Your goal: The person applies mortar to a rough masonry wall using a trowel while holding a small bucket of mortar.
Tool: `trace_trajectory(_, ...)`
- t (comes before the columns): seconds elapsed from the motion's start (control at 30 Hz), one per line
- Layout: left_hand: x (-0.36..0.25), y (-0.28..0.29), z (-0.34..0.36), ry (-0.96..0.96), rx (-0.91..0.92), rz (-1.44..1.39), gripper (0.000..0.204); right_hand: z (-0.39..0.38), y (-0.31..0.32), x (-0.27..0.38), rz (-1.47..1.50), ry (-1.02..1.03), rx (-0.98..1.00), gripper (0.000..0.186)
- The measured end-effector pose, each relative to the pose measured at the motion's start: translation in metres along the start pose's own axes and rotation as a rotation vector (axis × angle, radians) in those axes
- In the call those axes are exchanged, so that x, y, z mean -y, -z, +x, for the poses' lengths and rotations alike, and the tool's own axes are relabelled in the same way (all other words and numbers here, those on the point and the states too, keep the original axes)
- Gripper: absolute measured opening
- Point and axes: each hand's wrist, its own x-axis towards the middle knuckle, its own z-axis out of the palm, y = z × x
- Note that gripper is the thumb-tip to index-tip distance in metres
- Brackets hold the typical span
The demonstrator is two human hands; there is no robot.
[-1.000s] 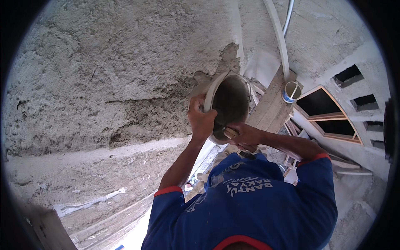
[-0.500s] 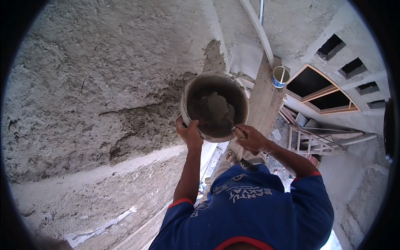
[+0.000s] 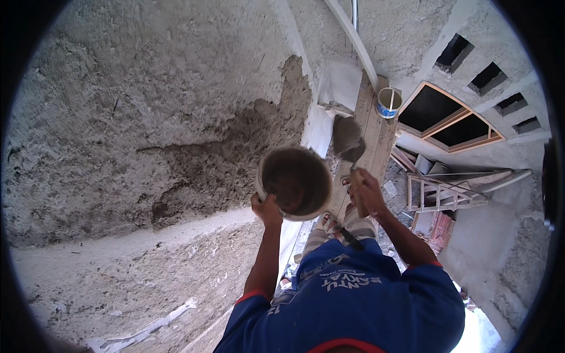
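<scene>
Gripping the rim of a round bucket (image 3: 297, 179), my left hand (image 3: 265, 207) holds it in front of my body, with dark residue inside. My right hand (image 3: 367, 191) is closed round the wooden handle of a trowel, whose blade (image 3: 347, 140) carries a heap of grey mortar just outside the bucket, to its upper right. To the left is a rough plaster wall (image 3: 135, 106) with a darker, damaged patch (image 3: 235, 153).
My feet stand on a narrow wooden plank (image 3: 379, 135) bearing a small white-and-blue pail (image 3: 389, 102). A long pale batten (image 3: 354, 36) leans behind it. At right are an unglazed wooden frame (image 3: 447, 147), wall openings (image 3: 488, 76) and stacked timber pieces (image 3: 447, 197).
The trowel has come up out of the bucket with mortar on its blade and moved right. The bucket has tilted upright, then been lowered. The view has shifted.
</scene>
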Motion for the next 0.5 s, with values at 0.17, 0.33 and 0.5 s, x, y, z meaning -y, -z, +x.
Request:
trace_trajectory(0.17,0.034,0.076,-0.012,-0.125,-0.144,0.127,0.024,0.013,0.001,0.040,0.022,0.275,-0.444,0.044)
trace_trajectory(0.33,0.053,0.146,-0.033,-0.097,-0.196,0.225,0.030,0.065,0.037,0.021,-0.021,0.631,-0.674,0.042)
trace_trajectory(0.5,0.091,0.198,-0.051,-0.073,-0.268,0.199,0.031,0.194,0.040,-0.056,-0.117,0.848,-0.938,0.026)
